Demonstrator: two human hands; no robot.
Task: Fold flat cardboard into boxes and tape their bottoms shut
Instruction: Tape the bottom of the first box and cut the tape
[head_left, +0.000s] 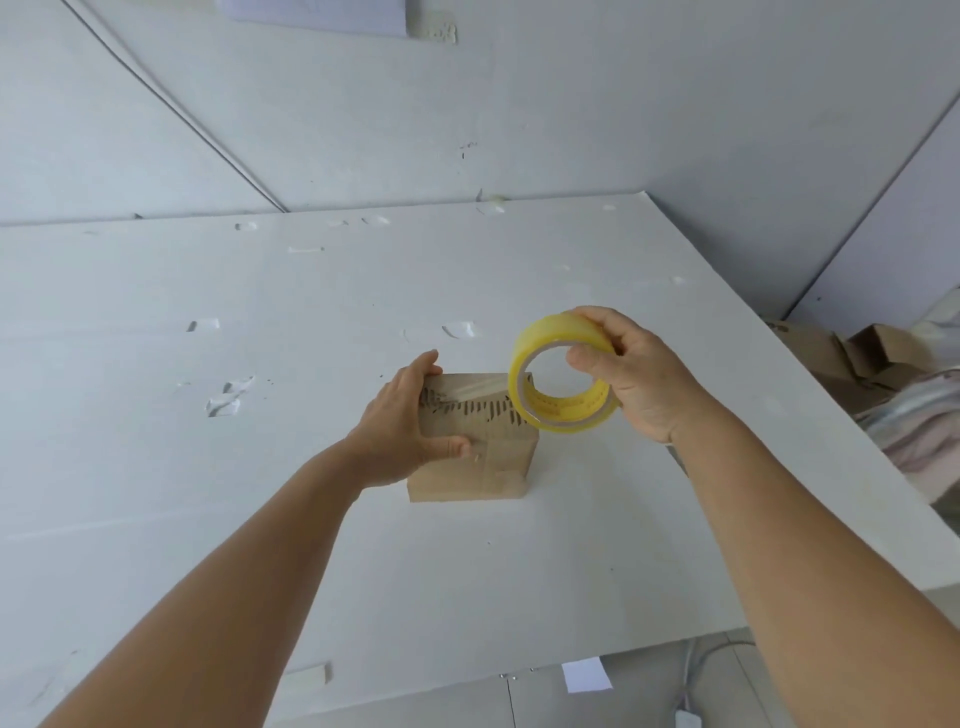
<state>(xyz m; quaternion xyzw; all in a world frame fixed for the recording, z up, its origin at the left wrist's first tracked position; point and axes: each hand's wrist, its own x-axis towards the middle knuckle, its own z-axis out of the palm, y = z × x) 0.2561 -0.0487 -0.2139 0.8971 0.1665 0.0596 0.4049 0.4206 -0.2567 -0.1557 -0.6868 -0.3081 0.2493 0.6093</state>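
A small brown cardboard box (483, 457) stands on the white table (260, 415), its upturned face crossed by a strip of clear tape. My left hand (400, 421) holds the box's left side, fingers over the far top edge and thumb pressing the top face. My right hand (634, 369) grips a yellow roll of clear tape (561, 379) just above the box's right far corner, thumb inside the core and fingers over the outer rim. A stretch of tape runs from the roll across the box top toward my left fingers.
Stuck-on scraps of clear tape dot the white table. A heap of flat and folded cardboard (852, 358) lies off the table's right edge, beside some cloth (914, 431). A white wall rises behind the table. A paper slip (586, 674) lies on the floor below the near edge.
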